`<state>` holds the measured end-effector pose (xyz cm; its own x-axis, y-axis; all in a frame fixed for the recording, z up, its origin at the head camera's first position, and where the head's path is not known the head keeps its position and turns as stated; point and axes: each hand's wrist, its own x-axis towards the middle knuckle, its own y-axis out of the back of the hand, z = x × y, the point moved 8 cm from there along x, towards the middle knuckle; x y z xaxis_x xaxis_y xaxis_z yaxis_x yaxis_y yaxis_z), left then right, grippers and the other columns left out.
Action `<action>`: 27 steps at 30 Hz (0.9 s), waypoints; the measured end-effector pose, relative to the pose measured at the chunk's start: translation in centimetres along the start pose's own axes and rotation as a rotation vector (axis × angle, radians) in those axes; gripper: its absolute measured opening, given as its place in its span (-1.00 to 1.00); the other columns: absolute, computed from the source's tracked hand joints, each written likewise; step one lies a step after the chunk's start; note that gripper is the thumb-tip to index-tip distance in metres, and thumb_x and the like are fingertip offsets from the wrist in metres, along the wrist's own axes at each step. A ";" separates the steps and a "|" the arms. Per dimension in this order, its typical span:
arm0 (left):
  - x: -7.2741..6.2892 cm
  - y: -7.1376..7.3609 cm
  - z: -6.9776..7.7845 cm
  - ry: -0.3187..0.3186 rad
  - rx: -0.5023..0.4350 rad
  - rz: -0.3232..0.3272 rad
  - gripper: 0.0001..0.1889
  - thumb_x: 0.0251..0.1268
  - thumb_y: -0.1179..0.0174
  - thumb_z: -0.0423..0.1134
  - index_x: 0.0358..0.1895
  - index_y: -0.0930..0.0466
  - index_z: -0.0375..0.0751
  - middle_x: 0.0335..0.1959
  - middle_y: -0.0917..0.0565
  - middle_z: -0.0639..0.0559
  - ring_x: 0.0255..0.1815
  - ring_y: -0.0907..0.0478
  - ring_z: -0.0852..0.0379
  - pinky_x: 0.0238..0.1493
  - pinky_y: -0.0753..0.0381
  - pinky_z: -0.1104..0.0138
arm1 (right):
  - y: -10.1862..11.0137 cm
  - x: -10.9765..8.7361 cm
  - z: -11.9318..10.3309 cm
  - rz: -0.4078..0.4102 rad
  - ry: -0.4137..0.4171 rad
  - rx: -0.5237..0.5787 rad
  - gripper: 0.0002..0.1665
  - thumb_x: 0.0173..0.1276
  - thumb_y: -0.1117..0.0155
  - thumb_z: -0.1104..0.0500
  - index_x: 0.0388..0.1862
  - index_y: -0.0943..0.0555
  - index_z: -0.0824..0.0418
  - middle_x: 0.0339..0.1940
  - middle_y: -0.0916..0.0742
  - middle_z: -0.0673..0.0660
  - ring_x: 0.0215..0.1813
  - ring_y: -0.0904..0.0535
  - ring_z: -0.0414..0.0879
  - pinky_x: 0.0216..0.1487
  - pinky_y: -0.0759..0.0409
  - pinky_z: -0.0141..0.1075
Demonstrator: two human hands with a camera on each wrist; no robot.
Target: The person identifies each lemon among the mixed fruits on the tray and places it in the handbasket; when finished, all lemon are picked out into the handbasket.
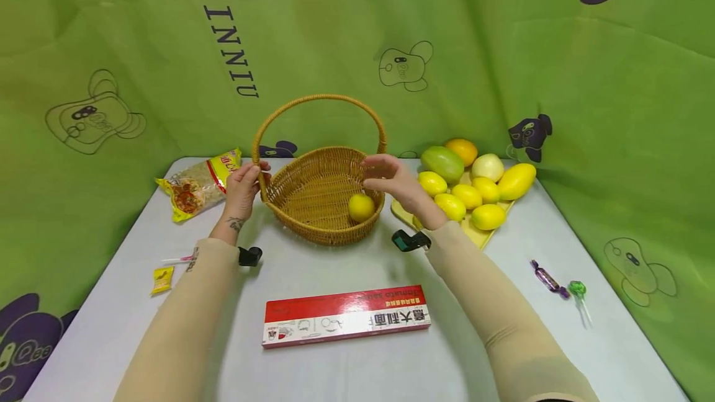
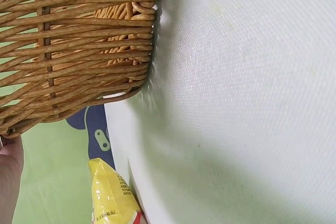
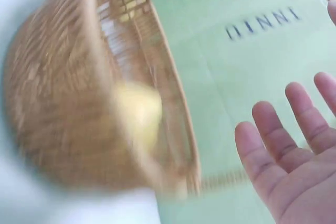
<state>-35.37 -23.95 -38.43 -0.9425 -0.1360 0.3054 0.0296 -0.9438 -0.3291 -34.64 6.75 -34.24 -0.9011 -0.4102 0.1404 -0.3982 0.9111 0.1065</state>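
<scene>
A wicker basket [image 1: 307, 203] with a tall arched handle stands tilted toward me in the middle of the white table. One round yellow fruit [image 1: 362, 208] lies inside it at the right. At the basket's left side, my left hand [image 1: 242, 190] grips the foot of the handle; in the left wrist view only part of this hand [image 2: 9, 166] shows below the rim. Over the right rim hovers my right hand [image 1: 398, 183], its fingers spread and relaxed around nothing. The right wrist view shows its bare palm [image 3: 294, 177] beside the basket.
A yellow tray [image 1: 487, 237] heaped with lemons, a mango and other fruit stands at the right. A red-and-white spaghetti box [image 1: 346, 316] lies in front. Food packet [image 1: 201, 185] and yellow sachet [image 1: 162, 280] lie left; a purple candy [image 1: 549, 279] and green lollipop [image 1: 578, 290] right.
</scene>
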 end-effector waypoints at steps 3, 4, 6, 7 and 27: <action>0.0 -0.1 0.4 -0.011 -0.021 -0.011 -0.84 0.32 -0.06 -0.31 -0.20 -0.64 -0.26 -0.32 -0.66 -0.01 -0.35 -0.58 0.11 -0.24 -0.62 0.38 | 3.5 -2.3 0.3 0.040 0.024 0.006 -0.47 0.17 -0.22 0.41 0.16 -0.40 0.38 0.05 -0.58 0.11 0.22 -0.37 0.28 -0.02 -0.56 -0.39; 0.0 -0.2 0.5 -0.014 -0.025 -0.017 -0.84 0.32 -0.07 -0.30 -0.19 -0.63 -0.26 -0.31 -0.66 -0.02 -0.35 -0.58 0.11 -0.23 -0.62 0.38 | 4.7 -3.1 0.5 0.062 0.034 0.003 -0.49 0.17 -0.23 0.42 0.14 -0.41 0.37 0.02 -0.59 0.06 0.20 -0.39 0.25 -0.03 -0.57 -0.40; 0.0 -0.4 0.6 -0.014 -0.020 -0.029 -0.84 0.31 -0.08 -0.29 -0.18 -0.63 -0.25 -0.31 -0.66 -0.01 -0.34 -0.58 0.12 -0.22 -0.62 0.38 | 7.4 -4.7 0.9 0.098 0.046 0.008 -0.52 0.19 -0.22 0.42 0.12 -0.43 0.36 -0.03 -0.61 -0.05 0.16 -0.44 0.18 -0.05 -0.59 -0.41; 0.0 -0.4 0.6 -0.013 -0.018 -0.032 -0.84 0.31 -0.08 -0.29 -0.18 -0.63 -0.24 -0.31 -0.67 -0.01 -0.33 -0.58 0.12 -0.22 -0.62 0.38 | 8.6 -5.4 1.2 0.108 0.057 0.013 -0.54 0.19 -0.21 0.44 0.11 -0.43 0.36 -0.05 -0.61 -0.07 0.13 -0.47 0.13 -0.05 -0.59 -0.41; -0.1 -0.7 1.5 -0.038 -0.132 -0.103 -0.80 0.30 -0.03 -0.43 -0.13 -0.63 -0.24 -0.35 -0.67 -0.05 -0.36 -0.61 0.10 -0.23 -0.62 0.34 | 24.3 -13.4 7.6 0.197 -0.182 -0.230 -0.50 0.23 -0.24 0.35 0.14 -0.37 0.38 -0.11 -0.58 -0.27 0.02 -0.48 -0.32 -0.08 -0.46 -0.65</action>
<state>-34.76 -23.67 -36.91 -0.9249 -0.0540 0.3764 -0.1132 -0.9059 -0.4081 -33.60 34.70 -41.02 -0.9809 -0.1944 0.0044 -0.1830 0.9308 0.3165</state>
